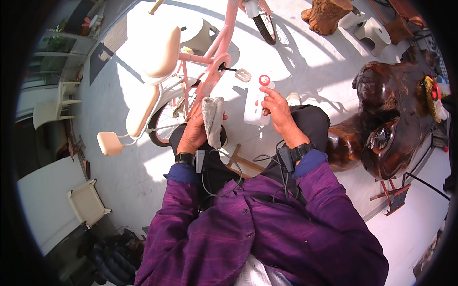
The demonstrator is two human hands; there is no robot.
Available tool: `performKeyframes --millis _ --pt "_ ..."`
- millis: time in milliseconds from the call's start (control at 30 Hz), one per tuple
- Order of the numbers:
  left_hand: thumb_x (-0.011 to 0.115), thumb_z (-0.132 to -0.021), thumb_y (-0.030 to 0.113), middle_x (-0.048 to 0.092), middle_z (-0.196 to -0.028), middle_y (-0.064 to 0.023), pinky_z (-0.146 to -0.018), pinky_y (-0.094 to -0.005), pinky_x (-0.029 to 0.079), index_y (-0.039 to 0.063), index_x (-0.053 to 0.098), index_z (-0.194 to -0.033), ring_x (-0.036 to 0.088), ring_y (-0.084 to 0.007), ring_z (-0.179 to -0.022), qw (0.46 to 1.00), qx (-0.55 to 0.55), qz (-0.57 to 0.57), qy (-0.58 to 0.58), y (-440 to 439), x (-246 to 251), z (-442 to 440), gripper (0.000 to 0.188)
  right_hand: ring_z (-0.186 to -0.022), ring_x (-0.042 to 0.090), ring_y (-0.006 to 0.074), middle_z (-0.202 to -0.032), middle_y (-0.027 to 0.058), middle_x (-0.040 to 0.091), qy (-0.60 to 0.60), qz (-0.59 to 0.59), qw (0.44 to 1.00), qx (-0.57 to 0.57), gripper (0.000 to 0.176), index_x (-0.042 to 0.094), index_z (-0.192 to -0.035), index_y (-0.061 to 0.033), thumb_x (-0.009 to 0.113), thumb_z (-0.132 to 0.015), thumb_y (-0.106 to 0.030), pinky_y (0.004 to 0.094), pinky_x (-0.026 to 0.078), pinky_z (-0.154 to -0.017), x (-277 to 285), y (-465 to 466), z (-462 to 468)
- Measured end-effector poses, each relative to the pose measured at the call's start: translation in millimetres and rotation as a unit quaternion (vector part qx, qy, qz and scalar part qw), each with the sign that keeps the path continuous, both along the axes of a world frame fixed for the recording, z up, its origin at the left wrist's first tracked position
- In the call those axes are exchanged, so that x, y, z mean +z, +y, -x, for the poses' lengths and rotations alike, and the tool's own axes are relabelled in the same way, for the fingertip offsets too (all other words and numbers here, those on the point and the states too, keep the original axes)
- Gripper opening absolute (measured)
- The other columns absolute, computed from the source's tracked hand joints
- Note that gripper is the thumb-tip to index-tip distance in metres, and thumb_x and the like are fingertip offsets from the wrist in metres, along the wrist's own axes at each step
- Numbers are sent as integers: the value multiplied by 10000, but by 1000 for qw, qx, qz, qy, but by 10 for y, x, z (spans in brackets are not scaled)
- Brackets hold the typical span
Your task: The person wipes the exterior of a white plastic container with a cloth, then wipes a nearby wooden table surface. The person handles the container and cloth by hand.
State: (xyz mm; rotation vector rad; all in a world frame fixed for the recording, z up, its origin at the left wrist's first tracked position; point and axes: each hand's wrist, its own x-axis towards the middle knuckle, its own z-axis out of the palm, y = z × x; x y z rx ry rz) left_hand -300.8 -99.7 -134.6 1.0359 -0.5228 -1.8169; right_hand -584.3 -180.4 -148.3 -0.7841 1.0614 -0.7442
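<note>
My left hand point(195, 130) grips a folded grey cloth point(213, 123), which stands up between thumb and fingers above my left knee. In my right hand point(280, 110) is a white plastic bottle point(252, 105) with a red-rimmed cap point(264, 80). The index finger reaches up close to the cap, and the other fingers curl at the bottle's side. Before me stands a pink bicycle point(205, 87), its crank and pedal point(243, 75) just beyond the bottle. Its beige saddle point(162, 53) and padded rear seat point(141, 111) are to the left.
A polished dark wood piece point(383, 82) fills the right side. Grey plastic stools point(374, 34) and a wooden stump point(327, 16) stand at the far right. A white chair point(50, 111) is at the left. Cables hang from devices strapped to both my wrists.
</note>
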Motion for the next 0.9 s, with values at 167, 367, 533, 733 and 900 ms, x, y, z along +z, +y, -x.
performKeyframes --millis 167,367,533,733,900 --pt "650 -992 230 664 -1279 -203 -896 -393 616 -9 553 -1375 681 -300 -1169 991 -62 -83 90 -167 -88 243 461 -823 588 100 -998 60 704 10 -17 998 55 545 543 -1445 -41 559 -901 -26 253 454 -726 -142 97 -188" --pt "653 -1003 249 715 -1190 -143 -922 -387 600 -11 589 -1345 729 -253 -1039 984 -96 -146 9 -218 -379 234 434 -823 644 126 -963 63 708 57 6 994 92 565 539 -1449 -40 565 -890 42 298 519 -719 -335 192 -367" --pt "659 -984 156 695 -1158 -64 -930 -299 533 -4 625 -1315 669 -148 -1021 983 -86 -159 43 -211 -427 286 369 -993 692 187 -1115 124 723 101 9 985 137 597 491 -1490 -55 609 -912 34 332 559 -838 -383 279 -466" --pt "657 -980 155 694 -1180 -69 -941 -304 521 1 625 -1332 665 -155 -1037 984 -52 -167 41 -277 -388 272 385 -1052 699 187 -1183 125 714 54 -15 991 121 584 486 -1482 -28 597 -912 43 341 574 -860 -238 224 -477" --pt "658 -994 169 697 -1184 -77 -950 -312 524 3 630 -1315 665 -166 -1058 986 -24 -148 66 -286 -463 349 363 -1058 703 197 -1151 126 714 112 104 981 115 516 536 -1420 -16 632 -913 -13 335 576 -859 -159 321 -459"
